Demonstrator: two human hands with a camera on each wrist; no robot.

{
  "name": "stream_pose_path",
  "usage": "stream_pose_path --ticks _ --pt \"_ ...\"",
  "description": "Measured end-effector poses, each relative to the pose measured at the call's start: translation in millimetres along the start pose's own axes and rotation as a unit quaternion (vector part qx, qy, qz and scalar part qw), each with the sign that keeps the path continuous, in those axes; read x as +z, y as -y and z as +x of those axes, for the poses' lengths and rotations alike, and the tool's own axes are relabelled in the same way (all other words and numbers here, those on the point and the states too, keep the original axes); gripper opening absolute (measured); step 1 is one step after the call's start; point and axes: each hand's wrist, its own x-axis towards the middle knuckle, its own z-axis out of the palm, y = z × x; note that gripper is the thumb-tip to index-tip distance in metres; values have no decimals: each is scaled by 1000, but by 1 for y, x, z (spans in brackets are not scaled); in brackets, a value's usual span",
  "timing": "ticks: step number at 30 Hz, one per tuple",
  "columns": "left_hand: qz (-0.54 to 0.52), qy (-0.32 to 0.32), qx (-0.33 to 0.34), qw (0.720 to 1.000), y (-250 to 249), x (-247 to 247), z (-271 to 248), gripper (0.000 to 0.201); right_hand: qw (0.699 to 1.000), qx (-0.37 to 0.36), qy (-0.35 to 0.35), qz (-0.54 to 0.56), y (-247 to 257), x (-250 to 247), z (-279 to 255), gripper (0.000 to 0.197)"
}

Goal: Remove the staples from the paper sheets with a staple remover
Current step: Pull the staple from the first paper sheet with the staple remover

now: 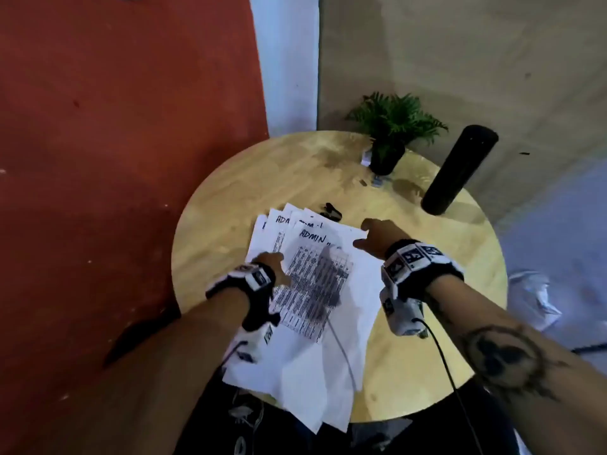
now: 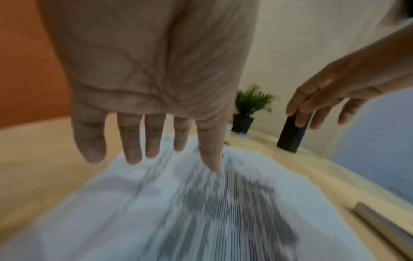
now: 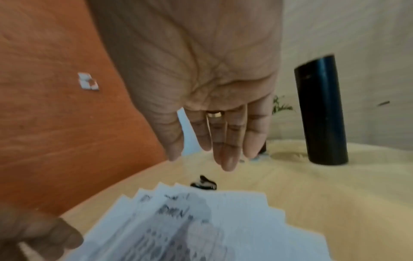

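A fanned stack of printed paper sheets headed "ADMIN" lies on the round wooden table. The small black staple remover sits on the table just beyond the sheets' top edge, also in the right wrist view. My left hand hovers over the left side of the sheets with straight, spread fingers. My right hand is above the sheets' top right corner, fingers straight and together, holding nothing, a short way from the staple remover.
A small potted plant stands at the table's far edge and a tall black cylinder at the far right. Red wall on the left. Sensor cables trail from both wrists over the papers' near end.
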Motion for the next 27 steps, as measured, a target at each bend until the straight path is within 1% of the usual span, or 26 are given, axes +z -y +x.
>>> stream_pose_path --ticks 1,2,3,4,6,7,8,10,11,13,16,18,20,21,24,26,27 --pt "-20 22 -11 1000 5 14 4 86 1000 10 16 4 5 9 5 47" --pt "-57 27 -24 998 9 23 9 93 1000 17 16 12 5 16 12 49" --pt "-81 15 -34 996 13 33 18 100 999 21 21 18 6 24 24 51" --pt "-103 -12 -38 994 13 36 23 103 999 24 25 21 6 32 32 52" --pt "-144 -61 -38 987 13 29 43 103 999 32 18 36 7 38 53 55" --pt "-165 -74 -32 983 12 23 55 103 999 31 4 37 7 40 65 56" --pt "-177 -74 -31 981 11 15 65 104 999 27 -5 28 9 41 75 57" --pt "-173 -49 -27 983 5 8 80 104 1000 16 -13 18 11 42 96 58" --pt "-161 -49 -25 985 2 6 83 103 1000 4 -14 18 11 43 106 59" --pt "-163 -61 -43 984 -3 9 93 95 1000 -23 4 11 13 47 129 59" --pt "-162 -81 -67 981 -4 16 100 80 996 -65 45 -39 18 56 153 55" --pt "-168 -81 -59 981 -3 18 102 65 995 -74 46 -53 19 62 164 49" --pt "-192 -89 -47 976 -1 16 102 41 998 -60 23 -28 19 64 168 44" --pt "-203 -88 -44 974 -1 16 103 36 998 -53 7 -11 17 67 171 41" --pt "-199 -98 -24 975 0 12 103 50 998 -34 -20 41 18 64 167 38" --pt "-207 -115 -13 971 0 10 102 55 990 -16 -80 118 16 57 163 42" --pt "-215 -120 -7 969 0 9 101 56 980 -9 -117 163 13 55 163 46"
